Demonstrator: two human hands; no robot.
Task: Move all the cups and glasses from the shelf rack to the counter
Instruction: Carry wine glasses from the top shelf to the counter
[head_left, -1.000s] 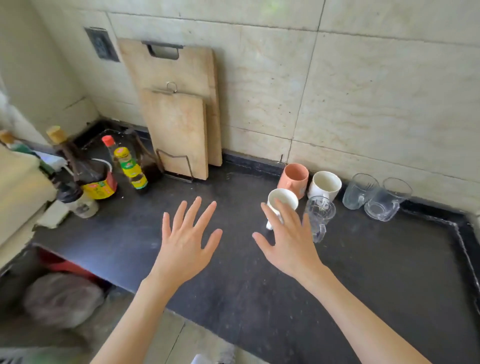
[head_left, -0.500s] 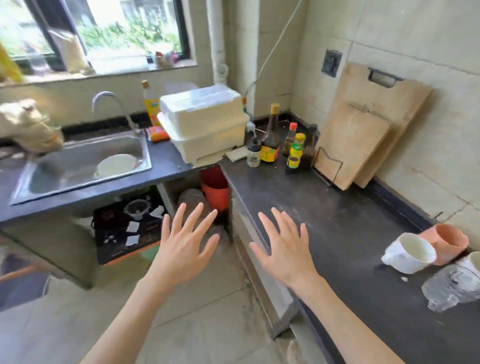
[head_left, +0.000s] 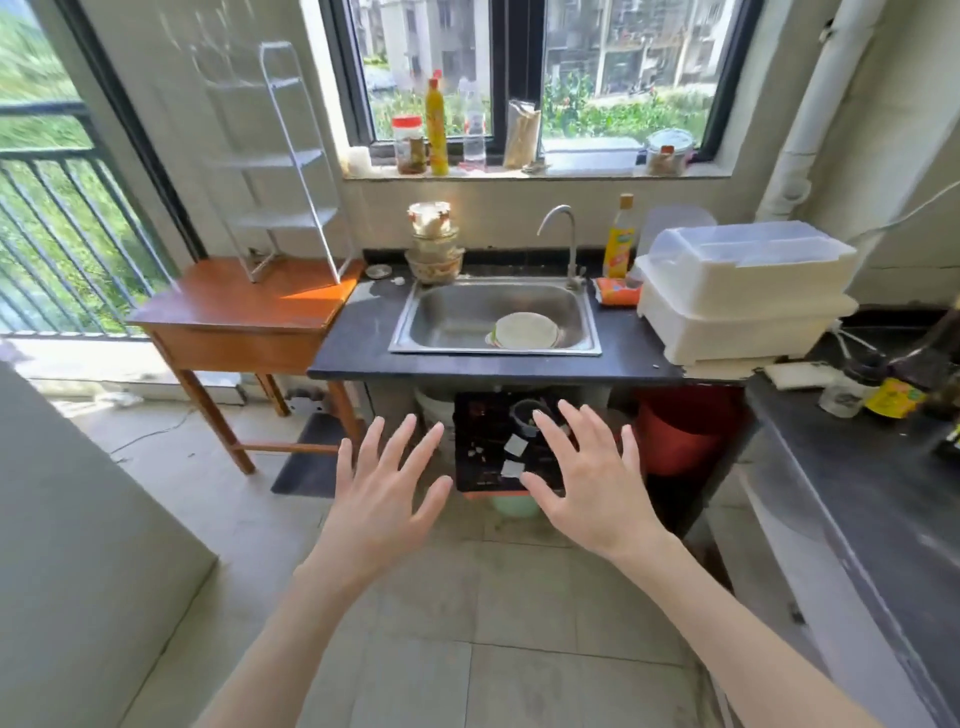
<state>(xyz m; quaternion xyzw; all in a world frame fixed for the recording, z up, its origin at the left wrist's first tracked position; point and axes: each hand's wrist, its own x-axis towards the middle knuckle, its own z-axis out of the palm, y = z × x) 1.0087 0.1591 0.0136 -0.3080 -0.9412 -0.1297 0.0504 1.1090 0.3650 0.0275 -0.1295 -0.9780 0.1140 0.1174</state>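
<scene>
A white wire shelf rack (head_left: 283, 161) stands on a small wooden table (head_left: 244, 312) at the left, by the wall. I see no cups or glasses on its shelves. My left hand (head_left: 382, 499) and my right hand (head_left: 584, 480) are raised side by side over the floor, fingers spread, holding nothing. The dark counter (head_left: 878, 493) runs along the right edge of the view. The cups and glasses seen earlier on it are out of view now.
A steel sink (head_left: 496, 317) with a white dish lies in the far counter under the window. White foam boxes (head_left: 743, 291) sit at the corner, sauce bottles (head_left: 906, 379) beside them. A red bucket (head_left: 685, 431) and a black crate (head_left: 493, 441) stand below.
The view has swung left, from the counter with the cups to the sink, window and shelf rack. Both hands stay open and empty in front of me.
</scene>
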